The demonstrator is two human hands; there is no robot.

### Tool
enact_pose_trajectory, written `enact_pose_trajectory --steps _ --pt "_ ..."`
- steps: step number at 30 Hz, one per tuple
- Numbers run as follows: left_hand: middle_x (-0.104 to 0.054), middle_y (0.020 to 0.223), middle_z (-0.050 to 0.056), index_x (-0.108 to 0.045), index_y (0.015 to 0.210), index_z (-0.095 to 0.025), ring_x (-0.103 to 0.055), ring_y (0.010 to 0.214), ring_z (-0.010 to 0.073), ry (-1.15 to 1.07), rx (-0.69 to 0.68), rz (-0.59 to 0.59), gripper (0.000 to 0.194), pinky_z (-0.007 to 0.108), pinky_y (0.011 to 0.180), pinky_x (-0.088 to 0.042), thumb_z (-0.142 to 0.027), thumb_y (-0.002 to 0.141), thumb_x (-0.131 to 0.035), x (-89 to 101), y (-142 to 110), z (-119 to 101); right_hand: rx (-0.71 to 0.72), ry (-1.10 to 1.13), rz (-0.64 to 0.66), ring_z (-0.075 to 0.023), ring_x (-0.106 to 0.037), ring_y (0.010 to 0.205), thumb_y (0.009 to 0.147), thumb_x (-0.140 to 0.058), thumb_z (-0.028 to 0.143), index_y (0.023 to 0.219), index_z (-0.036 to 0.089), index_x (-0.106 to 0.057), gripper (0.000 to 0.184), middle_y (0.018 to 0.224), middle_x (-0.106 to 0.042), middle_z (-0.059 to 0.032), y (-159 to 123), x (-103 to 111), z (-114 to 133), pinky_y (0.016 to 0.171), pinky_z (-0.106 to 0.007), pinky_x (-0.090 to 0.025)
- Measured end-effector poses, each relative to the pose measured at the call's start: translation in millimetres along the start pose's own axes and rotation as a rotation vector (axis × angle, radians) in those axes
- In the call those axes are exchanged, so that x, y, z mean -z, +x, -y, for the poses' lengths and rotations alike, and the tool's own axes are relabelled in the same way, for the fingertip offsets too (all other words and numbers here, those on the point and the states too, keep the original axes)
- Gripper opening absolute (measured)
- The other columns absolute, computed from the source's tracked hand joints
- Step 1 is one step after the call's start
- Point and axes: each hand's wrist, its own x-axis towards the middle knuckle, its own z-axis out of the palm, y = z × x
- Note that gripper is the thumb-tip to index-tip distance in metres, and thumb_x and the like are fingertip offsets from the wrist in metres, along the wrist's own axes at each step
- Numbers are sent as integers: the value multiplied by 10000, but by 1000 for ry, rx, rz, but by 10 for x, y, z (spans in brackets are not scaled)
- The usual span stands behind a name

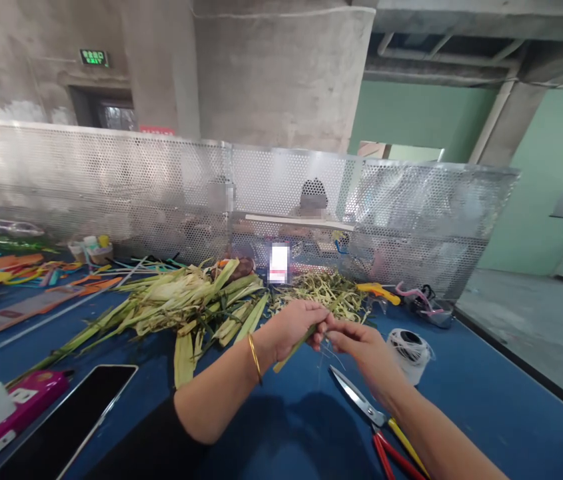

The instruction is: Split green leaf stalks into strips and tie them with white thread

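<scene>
Just below the frame's centre, your left hand (pixel 295 328) pinches a green leaf strip (pixel 290 358); your right hand (pixel 355 343) meets its fingertips, its own grip unclear. You seem to be binding with fine thread (pixel 337 358); next likely calls for steady tension.
</scene>
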Motion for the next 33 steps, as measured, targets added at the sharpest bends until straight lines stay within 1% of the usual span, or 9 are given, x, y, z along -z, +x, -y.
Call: enact_pose_trajectory --steps 4,7,12,15,18,21,23,27,33 --pt "-429 495 -65 -536 666 -145 -404 422 57 36 63 0 198 196 455 -388 -227 829 -460 -3 73 114 -88 48 -39 -127 -468 588 594 -740 411 708 162 -720 274 631 -625 -11 -35 41 -159 616 -286 -394" --pt "-424 482 -66 -536 658 -143 -408 416 60 48 102 2 201 200 450 -390 -216 827 -455 -21 111 189 -115 53 -9 -131 -472 598 580 -759 442 624 171 -688 283 620 -614 -7 -49 73 -188 607 -283 -389" --pt "-436 486 -65 -534 660 -143 -408 403 54 50 109 -7 231 198 447 -388 -179 855 -416 -31 115 204 -125 198 8 -154 -548 695 598 -790 417 660 172 -674 279 710 -647 -23 -52 85 -176 686 -291 -430" --pt "-446 491 -62 -535 662 -143 -412 404 54 62 112 -9 241 199 447 -388 -172 866 -409 -31 108 182 -246 402 5 -161 -602 724 596 -809 377 689 162 -663 277 763 -667 -50 -60 110 -148 715 -292 -476" --pt "-444 497 -66 -532 666 -144 -410 403 54 65 123 -8 231 200 445 -383 -159 862 -412 -34 102 170 -381 508 4 -103 -573 582 553 -840 329 705 155 -641 305 690 -636 -24 -68 151 -102 577 -229 -488" --pt "-433 505 -69 -532 670 -145 -407 407 55 59 126 -6 225 202 448 -383 -164 860 -415 -32 100 172 -448 518 57 -11 -334 376 566 -826 314 711 159 -598 312 561 -512 53 -70 193 -72 341 -141 -282" --pt "-432 511 -68 -533 669 -145 -405 411 54 56 125 -12 224 201 450 -384 -173 860 -419 -27 102 177 -480 496 96 2 -179 351 599 -796 340 683 168 -548 313 508 -410 90 -69 209 -65 310 -142 -123" --pt "-428 515 -69 -537 669 -147 -399 414 50 57 126 -22 214 195 453 -385 -189 854 -438 -21 112 193 -436 374 30 -13 -130 382 582 -785 372 644 186 -486 357 479 -278 118 -71 198 -56 354 -160 -60" --pt "-427 512 -66 -541 655 -150 -402 416 57 83 111 -16 208 203 449 -382 -211 835 -457 -35 121 236 -249 282 -156 -25 -198 400 519 -815 441 814 160 -629 448 452 -316 106 -67 118 -70 389 -185 -109"
